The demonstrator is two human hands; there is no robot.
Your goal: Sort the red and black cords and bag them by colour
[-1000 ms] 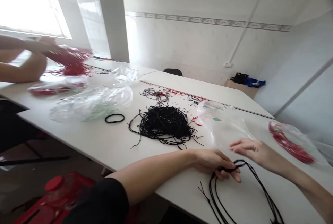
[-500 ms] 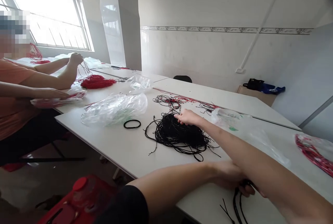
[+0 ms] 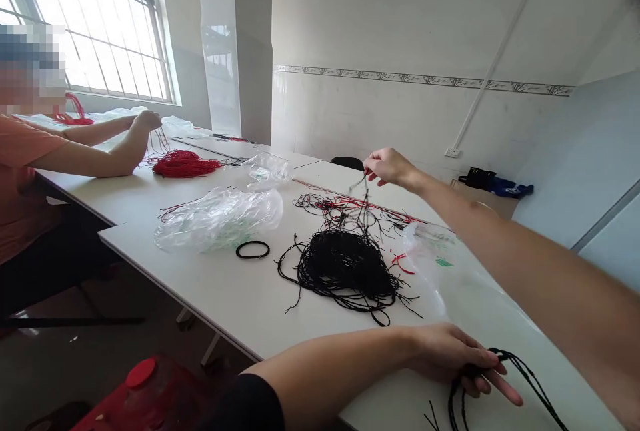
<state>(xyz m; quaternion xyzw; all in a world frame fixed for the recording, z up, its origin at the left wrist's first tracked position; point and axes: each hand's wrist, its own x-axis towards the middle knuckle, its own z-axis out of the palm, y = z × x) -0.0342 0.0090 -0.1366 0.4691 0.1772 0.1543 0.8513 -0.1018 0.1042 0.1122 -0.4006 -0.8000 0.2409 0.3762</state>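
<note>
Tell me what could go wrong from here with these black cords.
The thin cord pinched by the right hand hangs down to the tangled black pile, so pulling it might snag others. Loose red and black strands lie just beyond the pile and could get caught up too. The looped cords in the left hand might slip or twist.

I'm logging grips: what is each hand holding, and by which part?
Left hand: bunched black cords, gripped partway along. Right hand: black strands, pinched near their top, above the black pile.
</note>
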